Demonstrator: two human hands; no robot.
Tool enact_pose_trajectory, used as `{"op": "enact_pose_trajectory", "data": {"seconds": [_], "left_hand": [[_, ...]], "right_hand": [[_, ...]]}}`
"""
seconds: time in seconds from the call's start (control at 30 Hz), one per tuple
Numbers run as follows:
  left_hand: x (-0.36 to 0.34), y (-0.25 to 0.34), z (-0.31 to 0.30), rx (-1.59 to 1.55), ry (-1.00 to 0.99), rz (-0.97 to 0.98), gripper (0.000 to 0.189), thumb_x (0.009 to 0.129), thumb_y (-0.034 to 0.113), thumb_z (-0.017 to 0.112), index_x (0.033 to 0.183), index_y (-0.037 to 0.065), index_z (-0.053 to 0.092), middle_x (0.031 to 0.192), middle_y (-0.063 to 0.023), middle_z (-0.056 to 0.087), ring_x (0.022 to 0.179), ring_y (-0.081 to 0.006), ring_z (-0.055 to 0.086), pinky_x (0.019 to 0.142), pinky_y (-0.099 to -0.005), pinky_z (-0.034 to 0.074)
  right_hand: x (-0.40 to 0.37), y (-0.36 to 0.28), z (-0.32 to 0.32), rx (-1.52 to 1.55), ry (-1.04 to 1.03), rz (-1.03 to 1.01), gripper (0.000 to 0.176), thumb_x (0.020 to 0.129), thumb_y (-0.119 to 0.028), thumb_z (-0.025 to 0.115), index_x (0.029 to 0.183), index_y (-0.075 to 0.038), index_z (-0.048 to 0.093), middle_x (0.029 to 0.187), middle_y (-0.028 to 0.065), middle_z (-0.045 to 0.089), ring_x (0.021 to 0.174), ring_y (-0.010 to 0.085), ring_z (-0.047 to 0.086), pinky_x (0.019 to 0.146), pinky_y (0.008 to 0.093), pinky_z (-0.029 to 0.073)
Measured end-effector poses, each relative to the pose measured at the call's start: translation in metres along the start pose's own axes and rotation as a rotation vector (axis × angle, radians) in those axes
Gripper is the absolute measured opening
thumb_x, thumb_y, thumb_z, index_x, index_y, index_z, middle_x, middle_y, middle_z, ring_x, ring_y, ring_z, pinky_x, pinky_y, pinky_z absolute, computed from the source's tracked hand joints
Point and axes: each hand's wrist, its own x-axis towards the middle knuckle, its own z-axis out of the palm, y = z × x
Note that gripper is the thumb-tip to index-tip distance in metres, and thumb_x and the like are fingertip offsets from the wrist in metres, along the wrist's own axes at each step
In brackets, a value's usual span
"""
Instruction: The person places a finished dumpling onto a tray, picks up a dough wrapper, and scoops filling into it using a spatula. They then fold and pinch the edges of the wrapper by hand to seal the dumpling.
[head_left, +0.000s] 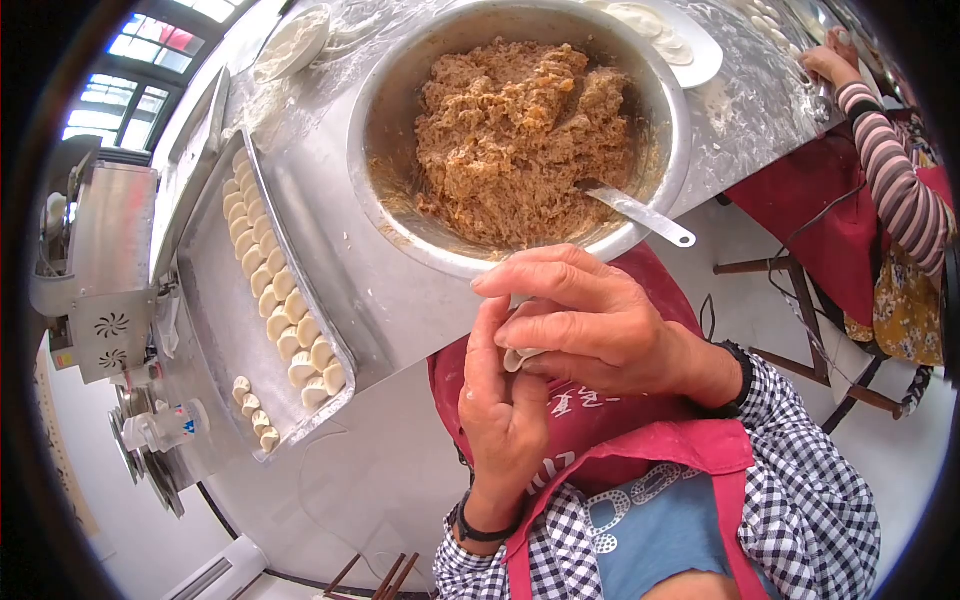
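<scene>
Lower centre of the frame, just below the big bowl: both hands come together. Left hand (pixel 500 400), palm turned in, fingers pointing up, thumb bent inward. Right hand (pixel 600 325) curls over it from the right, fingers folded across the top. Both closed round one small dough piece (pixel 522 358); only a pale edge shows between the fingers, so I cannot tell how much of its rim is sealed, nor see any filling inside.

Step in hand, as I read it: folding and pinching the wrapper shut. Next move calls for firm, even pressure along the whole edge, without squeezing the middle, then a clear path left to the tray.

Upper centre: metal bowl (pixel 390 130) heaped with brownish filling (pixel 520 140), a spoon (pixel 640 213) sunk in it, handle out over the lower-right rim. Bowl sits on the table (pixel 370 290).

Left of frame: metal tray (pixel 235 310), slanting. Shaped dumplings (pixel 290 343) in close rows along its right side; a short line of smaller pieces (pixel 260 421) near the lower-left corner. Bare metal between.

Upper right: white plate (pixel 705 55) bearing pale dough rounds (pixel 655 30); farther right, a co-worker's hand (pixel 833 62) at the floury table.
</scene>
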Motion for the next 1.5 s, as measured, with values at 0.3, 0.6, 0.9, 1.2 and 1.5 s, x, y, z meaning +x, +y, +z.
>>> {"op": "enact_pose_trajectory", "data": {"seconds": [0.3,0.6,0.9,1.2,1.5], "left_hand": [[0.004,-0.004,-0.004,-0.463,-0.089,-0.163,0.048,0.087,-0.003,0.046,0.133,-0.006,0.032,0.128,-0.0186,0.045,0.115,-0.0235,0.048,0.094,-0.0315,0.042],[0.004,-0.01,-0.012,-0.866,-0.231,-0.249,0.041,0.093,0.011,0.04,0.13,-0.006,0.035,0.126,-0.0199,0.045,0.114,-0.0272,0.05,0.094,-0.0413,0.044],[0.006,-0.005,-0.011,-0.86,-0.207,-0.279,0.043,0.094,0.016,0.042,0.128,-0.008,0.035,0.124,-0.0212,0.046,0.112,-0.0279,0.052,0.094,-0.0406,0.044],[0.007,-0.009,-0.014,-0.892,-0.198,-0.331,0.036,0.093,0.014,0.043,0.121,-0.007,0.044,0.117,-0.0183,0.053,0.104,-0.0246,0.056,0.09,-0.0362,0.047],[0.007,-0.008,-0.014,-0.843,-0.202,-0.343,0.039,0.093,0.014,0.042,0.125,-0.008,0.042,0.12,-0.0183,0.052,0.105,-0.0243,0.056,0.088,-0.0358,0.048]], "right_hand": [[-0.007,0.0,0.002,0.105,0.041,0.064,0.013,0.065,-0.001,0.066,0.075,-0.002,0.057,0.106,0.0144,0.059,0.095,0.0286,0.059,0.08,0.0368,0.048],[-0.006,-0.003,0.002,0.137,0.14,0.118,0.011,0.071,-0.003,0.067,0.079,-0.002,0.06,0.102,0.0141,0.061,0.089,0.0256,0.061,0.074,0.0331,0.049],[-0.008,0.001,0.003,0.149,0.096,0.081,0.008,0.071,-0.004,0.065,0.076,-0.003,0.059,0.101,0.0129,0.061,0.09,0.0253,0.06,0.075,0.0336,0.049],[-0.006,-0.002,0.003,0.183,0.075,0.111,0.017,0.067,-0.003,0.067,0.082,-0.003,0.061,0.104,0.0139,0.059,0.093,0.0281,0.059,0.078,0.0368,0.048],[-0.004,0.001,-0.003,0.154,-0.031,0.026,0.017,0.067,-0.005,0.069,0.081,0.0,0.06,0.104,0.0182,0.061,0.093,0.0292,0.06,0.078,0.0373,0.048]]}}
